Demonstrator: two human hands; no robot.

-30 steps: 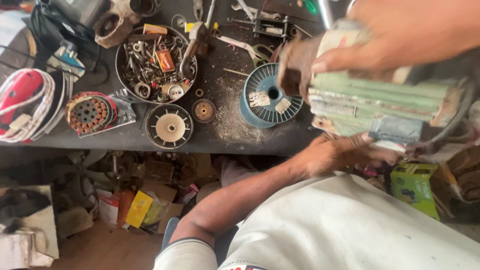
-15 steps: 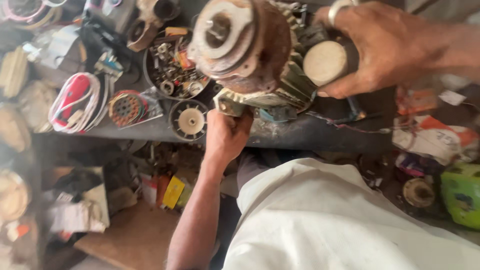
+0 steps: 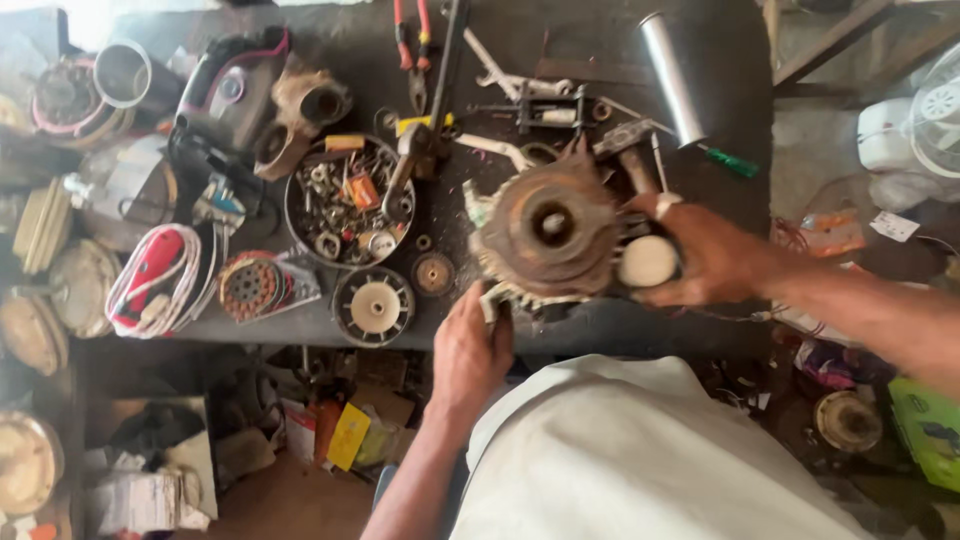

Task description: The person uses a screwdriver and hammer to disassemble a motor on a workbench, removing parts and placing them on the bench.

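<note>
The head camera looks straight down on a dark, cluttered workbench (image 3: 640, 60). Near its front edge both hands hold a rusty electric motor (image 3: 548, 232), round face up, with a hole at its centre. The left hand (image 3: 468, 352) grips the motor's lower left edge, fingers curled shut around a pale part of the housing there. The right hand (image 3: 706, 255) comes in from the right and clasps the motor's side; its fingers wrap partly around a white cylindrical capacitor (image 3: 647, 261) pressed against the motor body.

Left of the motor sits a round metal bowl (image 3: 298, 232) filled with screws, nuts and small parts. In front of the bowl lie a small white fan wheel in a dark ring (image 3: 374, 305) and a small rusty disc (image 3: 434, 273). Further left is a stator with copper windings (image 3: 251, 287) and a red-and-white appliance wrapped in cord (image 3: 152, 277). Behind the motor lie red-handled pliers (image 3: 411, 45), wrenches, a shiny metal tube (image 3: 671, 76) and a green-handled screwdriver (image 3: 732, 162).
</note>
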